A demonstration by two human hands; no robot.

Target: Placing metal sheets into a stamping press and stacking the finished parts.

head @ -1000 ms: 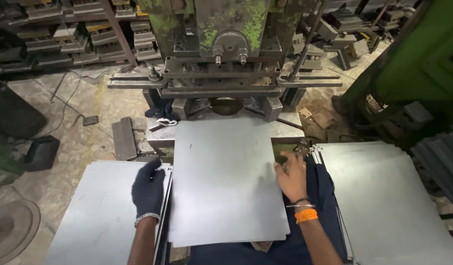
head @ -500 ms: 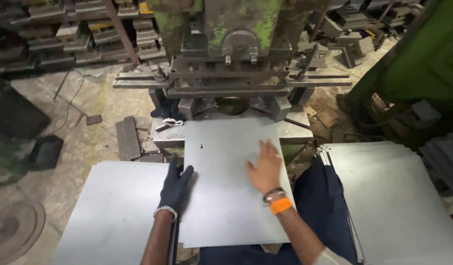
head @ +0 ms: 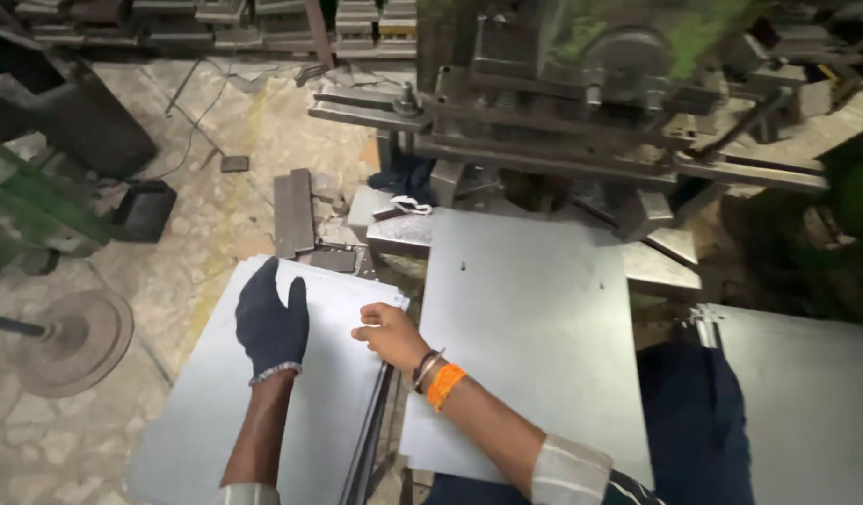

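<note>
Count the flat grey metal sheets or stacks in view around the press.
3: left stack under both hands, middle sheet on the press bed, right stack. Sheets underneath may be hidden.

Light was dim and flat, no clear source. Soft sheen on the metal sheets point(head: 534, 318), no hard glare. Deep shadow under the press point(head: 581, 103) and at far right. Whole frame was soft with motion blur; edges darker and smeared.
</note>
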